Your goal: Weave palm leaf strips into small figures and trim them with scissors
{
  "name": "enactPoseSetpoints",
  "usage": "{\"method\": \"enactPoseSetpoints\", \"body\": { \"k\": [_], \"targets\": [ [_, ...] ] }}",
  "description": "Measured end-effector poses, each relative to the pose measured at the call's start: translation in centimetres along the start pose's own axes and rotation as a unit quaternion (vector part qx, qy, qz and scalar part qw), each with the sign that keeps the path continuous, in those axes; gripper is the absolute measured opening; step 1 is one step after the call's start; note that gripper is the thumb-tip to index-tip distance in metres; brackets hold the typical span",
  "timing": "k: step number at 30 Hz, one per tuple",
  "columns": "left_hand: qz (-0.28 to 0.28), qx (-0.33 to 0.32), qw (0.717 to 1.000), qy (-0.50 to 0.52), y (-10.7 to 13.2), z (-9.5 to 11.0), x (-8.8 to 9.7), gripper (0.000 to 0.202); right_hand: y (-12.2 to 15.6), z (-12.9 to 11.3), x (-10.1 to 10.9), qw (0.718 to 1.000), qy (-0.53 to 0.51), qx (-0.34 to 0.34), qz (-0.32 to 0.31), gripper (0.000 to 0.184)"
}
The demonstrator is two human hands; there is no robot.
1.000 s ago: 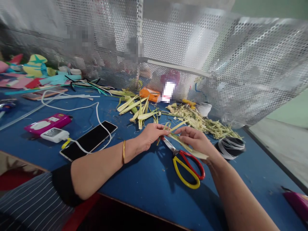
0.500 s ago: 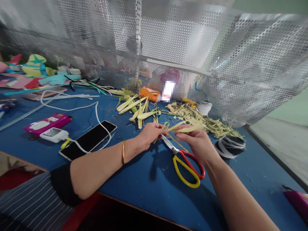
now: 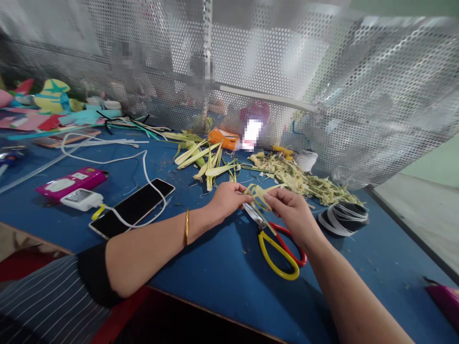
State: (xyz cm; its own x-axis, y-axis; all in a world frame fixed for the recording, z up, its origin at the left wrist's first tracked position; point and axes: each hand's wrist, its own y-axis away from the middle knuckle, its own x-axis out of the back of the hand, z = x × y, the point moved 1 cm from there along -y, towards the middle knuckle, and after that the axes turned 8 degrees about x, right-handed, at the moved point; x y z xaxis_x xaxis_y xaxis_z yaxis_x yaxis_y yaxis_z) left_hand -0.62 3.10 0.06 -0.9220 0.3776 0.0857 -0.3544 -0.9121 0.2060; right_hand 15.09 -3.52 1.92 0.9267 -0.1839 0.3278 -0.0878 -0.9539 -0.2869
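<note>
Pale green-yellow husk strips (image 3: 260, 193) stretch between my two hands above the blue table. My left hand (image 3: 229, 200) pinches the strips at their left end, with thin ends looping up and hanging down. On the right, my right hand (image 3: 291, 210) closes thumb and fingers on a broader husk piece. Just below lie scissors (image 3: 278, 248) with one yellow and one red handle loop, their blade tips partly hidden by my left hand. Behind my hands is a small pile of husk leaves (image 3: 211, 165).
Shredded husk (image 3: 308, 179) is heaped at the back right, beside a spool of white thread (image 3: 342, 219). A black phone (image 3: 132, 208), a white cable (image 3: 145, 167) and a magenta box (image 3: 71, 185) lie left. A perforated metal screen (image 3: 265, 57) borders the back.
My right hand has shifted its hold along the husk; the broad piece that stuck out to the right over it now bends between the hands. My left hand keeps its pinch. The scissors stay put.
</note>
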Motion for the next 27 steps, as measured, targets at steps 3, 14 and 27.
{"method": "enactPoseSetpoints", "body": {
  "k": [3,14,27],
  "targets": [
    [0.001,-0.004,1.0,-0.001,-0.2,-0.1,0.0,0.007,-0.1,0.4,0.0,1.0,0.006,-0.012,-0.015,0.033],
    [-0.012,-0.017,1.0,-0.016,0.2,-0.3,-0.3,0.007,-0.1,1.1,-0.3,0.999,-0.01,-0.044,-0.026,0.033],
    [-0.015,-0.127,0.956,-0.263,1.2,0.3,-0.6,0.01,0.1,1.5,-0.4,0.997,0.066,-0.046,0.016,0.031]
  ]
}}
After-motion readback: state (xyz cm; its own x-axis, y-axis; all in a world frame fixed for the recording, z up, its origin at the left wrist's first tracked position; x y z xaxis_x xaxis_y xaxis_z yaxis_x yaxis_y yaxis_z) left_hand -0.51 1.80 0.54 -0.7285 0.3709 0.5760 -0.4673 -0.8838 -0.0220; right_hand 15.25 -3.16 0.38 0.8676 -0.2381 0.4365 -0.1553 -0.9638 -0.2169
